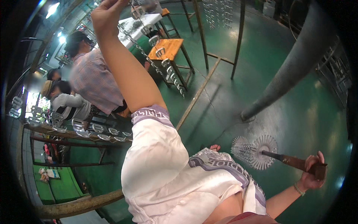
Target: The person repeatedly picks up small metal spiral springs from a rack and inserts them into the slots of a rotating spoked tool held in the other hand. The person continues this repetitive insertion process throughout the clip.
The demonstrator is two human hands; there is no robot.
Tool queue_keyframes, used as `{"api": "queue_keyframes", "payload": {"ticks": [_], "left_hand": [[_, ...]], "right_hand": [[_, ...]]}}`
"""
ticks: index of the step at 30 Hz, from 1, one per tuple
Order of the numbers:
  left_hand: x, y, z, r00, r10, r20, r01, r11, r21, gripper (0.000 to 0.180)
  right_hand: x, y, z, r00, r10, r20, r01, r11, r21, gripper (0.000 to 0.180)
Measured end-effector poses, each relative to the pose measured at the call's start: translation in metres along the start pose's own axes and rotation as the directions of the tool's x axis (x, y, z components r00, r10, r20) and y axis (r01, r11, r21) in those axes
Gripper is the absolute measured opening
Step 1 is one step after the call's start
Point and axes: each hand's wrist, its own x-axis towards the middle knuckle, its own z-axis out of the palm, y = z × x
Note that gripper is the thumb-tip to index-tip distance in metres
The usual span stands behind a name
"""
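The left hand (pixel 106 13) is raised high, fingers pinched closed around the top of a hanging chain of metal clips (pixel 164 61) that slants down to the right, in front of a wooden stool (pixel 169 48). The right hand (pixel 312 173), low at the right edge, is wrapped shut around the brown handle of a rack tool (pixel 257 151) whose round heads bristle with thin wires, held out level above the green floor (pixel 238 74). The step in hand looks like hanging or unhooking the chain overhead while the tool waits at the side. Any lowering of the chain calls for care near the stool and the metal frame legs (pixel 203 33) just beside it. More clips line a wooden rail (pixel 78 132) at the left, where seated people (pixel 89 74) work; open floor lies to the right, bounded by a slanted grey pipe (pixel 291 63).
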Motion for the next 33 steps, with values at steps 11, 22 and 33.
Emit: {"api": "queue_keyframes", "payload": {"ticks": [11,22,33], "left_hand": [[-0.196,-0.011,0.097,0.837,-0.176,0.518,0.335,0.913,-0.231,0.010],[-0.396,-0.058,0.220,0.571,0.049,0.819,0.417,0.842,-0.341,0.016],[-0.534,-0.081,0.285,0.418,0.147,0.896,0.233,0.936,-0.262,0.018]], "right_hand": [[0.000,0.008,-0.007,0.995,0.059,-0.084,-0.057,0.998,0.027,0.107],[0.002,0.004,-0.006,0.999,0.043,0.002,-0.043,0.999,0.013,0.106],[0.008,0.005,-0.006,0.990,0.050,0.136,-0.053,0.998,0.024,0.107]]}}
